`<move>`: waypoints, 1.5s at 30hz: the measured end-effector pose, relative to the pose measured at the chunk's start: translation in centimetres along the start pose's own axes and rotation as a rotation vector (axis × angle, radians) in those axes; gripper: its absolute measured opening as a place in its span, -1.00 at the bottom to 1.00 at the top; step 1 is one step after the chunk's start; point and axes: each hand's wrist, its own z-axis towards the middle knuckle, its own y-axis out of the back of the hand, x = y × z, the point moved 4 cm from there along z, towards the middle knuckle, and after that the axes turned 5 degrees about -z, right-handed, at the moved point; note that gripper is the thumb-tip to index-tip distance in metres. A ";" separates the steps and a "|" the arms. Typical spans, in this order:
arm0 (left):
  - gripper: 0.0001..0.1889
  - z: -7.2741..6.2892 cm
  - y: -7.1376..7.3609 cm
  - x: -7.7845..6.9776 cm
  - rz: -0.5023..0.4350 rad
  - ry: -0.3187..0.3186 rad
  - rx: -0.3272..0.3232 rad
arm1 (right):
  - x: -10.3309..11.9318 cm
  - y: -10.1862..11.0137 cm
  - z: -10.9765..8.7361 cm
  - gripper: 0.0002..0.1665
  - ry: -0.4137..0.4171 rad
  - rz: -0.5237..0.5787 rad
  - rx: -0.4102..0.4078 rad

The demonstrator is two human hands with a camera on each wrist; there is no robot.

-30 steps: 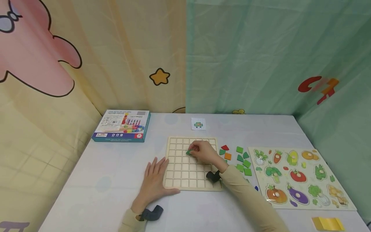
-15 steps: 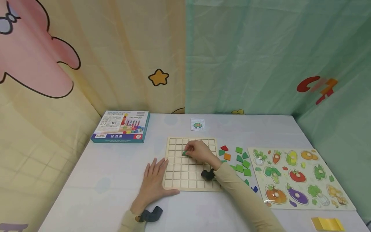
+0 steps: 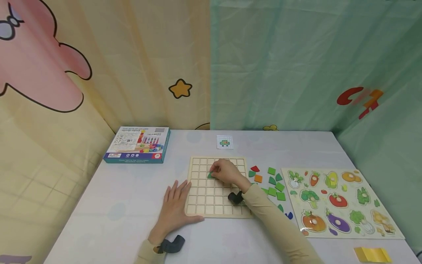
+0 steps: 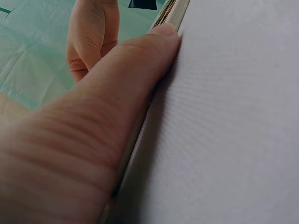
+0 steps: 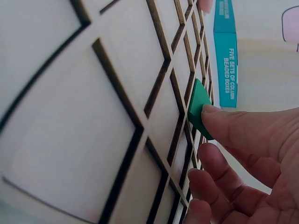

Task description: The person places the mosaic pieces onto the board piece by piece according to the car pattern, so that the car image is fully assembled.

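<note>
A square wooden grid board (image 3: pixel 209 200) lies in the middle of the table, its cells marked off by raised strips. My right hand (image 3: pixel 227 172) is over its upper middle and pinches a green quarter-round tile (image 5: pixel 199 108) between thumb and fingers. In the right wrist view the tile stands tilted at the grid strips. My left hand (image 3: pixel 176 205) rests at the board's lower left, fingers spread along the left edge and thumb at the near edge. The left wrist view shows that thumb (image 4: pixel 135 60) against the board's side.
Loose tiles lie right of the board: a red one (image 3: pixel 255 168), an orange square (image 3: pixel 258 178), several green squares (image 3: pixel 271 191) and blue ones (image 3: pixel 289 215). A picture card (image 3: pixel 225 142) lies behind the board. Around are a boxed toy (image 3: pixel 136 145), a vegetable puzzle (image 3: pixel 321 205) and a yellow block (image 3: pixel 372 255).
My right hand has shifted slightly left over the board with the green tile, then stayed nearly still. The left hand has kept its place.
</note>
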 end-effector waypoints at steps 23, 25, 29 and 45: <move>0.16 0.0 -0.4 0.1 0.001 0.013 0.016 | -1.4 2.0 -3.4 -0.73 0.014 0.003 -0.005; 0.12 0.0 -0.4 0.1 -0.013 0.014 0.012 | -2.0 3.0 -4.8 -0.74 0.017 0.041 -0.064; 0.11 0.0 -0.3 0.3 -0.031 0.014 0.005 | -3.7 5.3 -8.0 -0.77 0.010 0.092 -0.172; 0.11 0.1 -0.2 0.1 -0.019 0.000 0.006 | -9.6 8.2 -15.7 -0.81 -0.188 -0.100 -0.174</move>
